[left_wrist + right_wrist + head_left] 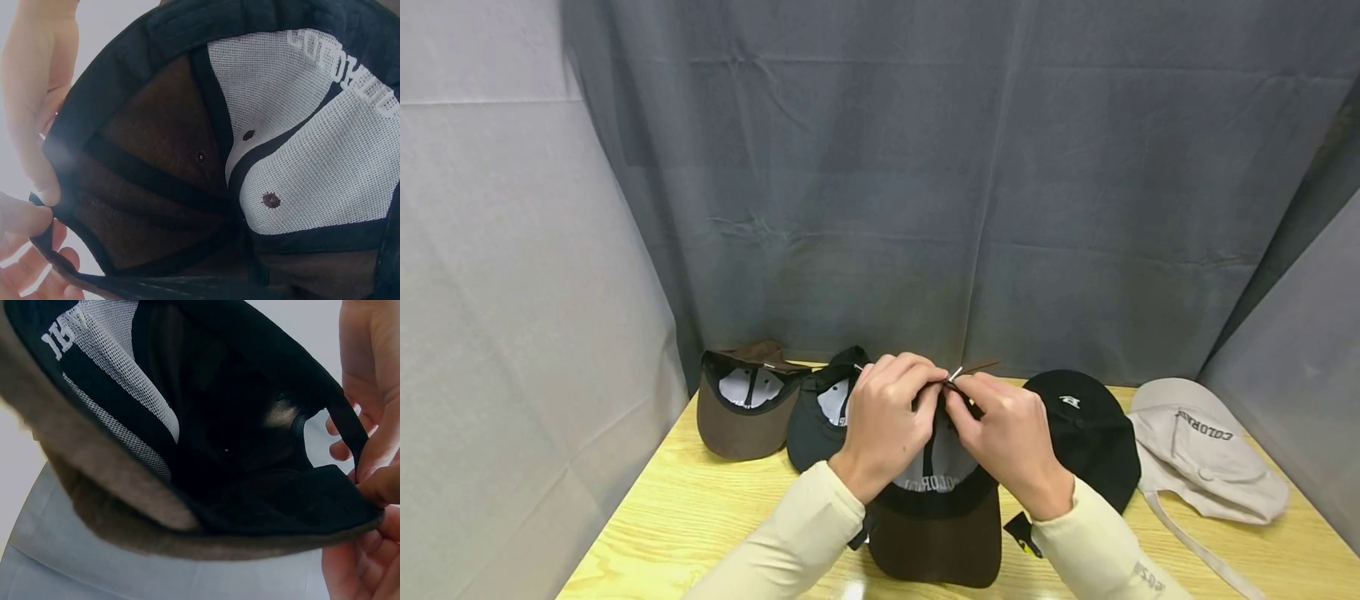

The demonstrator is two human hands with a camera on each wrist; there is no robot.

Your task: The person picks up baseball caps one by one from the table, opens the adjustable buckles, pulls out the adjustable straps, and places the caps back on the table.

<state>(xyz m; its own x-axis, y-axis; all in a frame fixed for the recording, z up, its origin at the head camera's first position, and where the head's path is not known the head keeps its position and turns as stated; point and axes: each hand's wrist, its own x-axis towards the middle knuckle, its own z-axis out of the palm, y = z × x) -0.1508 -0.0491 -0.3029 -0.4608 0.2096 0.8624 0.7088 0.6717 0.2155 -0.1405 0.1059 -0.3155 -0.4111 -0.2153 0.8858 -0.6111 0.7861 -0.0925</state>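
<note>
A dark brown baseball cap (936, 542) is held up at the middle front, its brim low and its inside facing me. White mesh panels (312, 125) and reversed lettering line its inside. My left hand (887, 417) pinches the back strap (42, 240) by the cap's rear opening. Close beside it, my right hand (1011, 429) grips the other side of the opening, with the strap (347, 428) between thumb and fingers. A small silvery buckle (955, 374) shows between the two hands, and a thin brown strap end (981, 365) sticks out past it. The fingers hide part of the strap.
Left on the wooden table (647, 533) are another brown cap (741, 433) and a dark cap (808, 433). Right are a black cap (1078, 442) and a beige cap (1210, 450) with a long strap. A black piece with a yellow mark (1022, 533) lies near my right sleeve.
</note>
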